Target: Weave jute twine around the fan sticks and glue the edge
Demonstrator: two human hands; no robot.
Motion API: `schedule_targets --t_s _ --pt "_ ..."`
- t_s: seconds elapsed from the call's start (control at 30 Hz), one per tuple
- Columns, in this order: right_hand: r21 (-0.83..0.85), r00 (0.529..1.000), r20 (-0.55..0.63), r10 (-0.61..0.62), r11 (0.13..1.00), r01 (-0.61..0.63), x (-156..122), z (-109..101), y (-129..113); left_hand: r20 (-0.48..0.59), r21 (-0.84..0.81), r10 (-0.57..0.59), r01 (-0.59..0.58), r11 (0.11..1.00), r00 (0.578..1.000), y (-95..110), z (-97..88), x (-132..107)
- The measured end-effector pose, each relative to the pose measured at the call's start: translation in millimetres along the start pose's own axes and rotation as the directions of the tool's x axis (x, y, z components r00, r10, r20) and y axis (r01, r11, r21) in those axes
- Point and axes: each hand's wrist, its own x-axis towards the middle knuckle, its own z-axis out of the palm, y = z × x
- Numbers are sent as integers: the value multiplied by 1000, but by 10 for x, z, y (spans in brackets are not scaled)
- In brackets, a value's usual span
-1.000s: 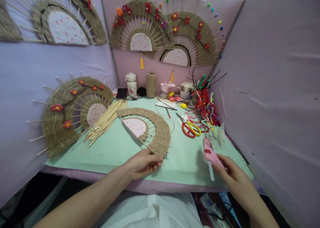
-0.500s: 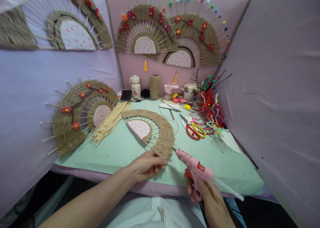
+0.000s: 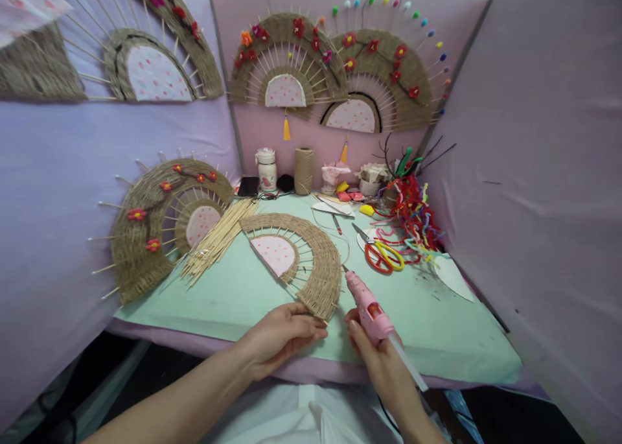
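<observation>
A half-round fan of woven twine on thin sticks [image 3: 324, 269], with a dotted pink-and-white half-circle at its centre, lies tilted on the table in front of me. At its lower end my left hand [image 3: 286, 332] grips the edge, thumb above and fingertips partly hidden. My right hand [image 3: 379, 360] is closed round a pink hot glue gun [image 3: 367, 304], a clear glue stick poking out of its back. The gun's nozzle points at the fan's outer right edge, close to the stick tips; whether it touches cannot be told.
A bundle of thin sticks [image 3: 218, 242] lies left, beside a finished flowered fan [image 3: 140, 249]. Red-and-yellow scissors [image 3: 381, 256] lie right of the fan. A twine spool [image 3: 304, 170], a white bottle [image 3: 266, 170] and tangled pipe cleaners [image 3: 413, 207] stand behind. Padded walls surround the table.
The glue gun has moved up along the fan's outer edge and turned more upright. My left hand's fingers have straightened somewhat at the fan's lower end. The view has shifted slightly.
</observation>
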Motion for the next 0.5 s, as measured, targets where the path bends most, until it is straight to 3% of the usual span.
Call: schedule_targets --t_s 0.07,0.13,0.2,0.27,0.33,0.37,0.43,0.5 --pt "6 998 32 59 998 -59 -26 -28 28 -42 37 -53 54 998 998 -16 -51 -77" --pt "15 993 41 109 994 -110 -50 -62 75 -71 196 -78 91 976 994 -38 -113 -130" --pt "31 989 52 135 990 -137 -68 -86 123 -94 501 55 0 865 994 -58 -159 -147" --pt "46 985 74 153 987 -157 -79 -93 161 -38 793 335 -176 584 941 -73 -165 -122" --pt "52 981 94 167 984 -173 -86 -89 189 150 914 538 -324 245 829 -88 -133 -61" --pt "52 980 100 173 983 -179 -89 -86 201 251 918 577 -380 112 777 -99 -109 -23" --pt "54 977 110 184 980 -191 -94 -87 220 385 898 590 -435 -62 710 -130 -62 56" --pt "62 972 126 197 977 -206 -100 -99 234 433 889 591 -431 -154 681 -169 -36 120"
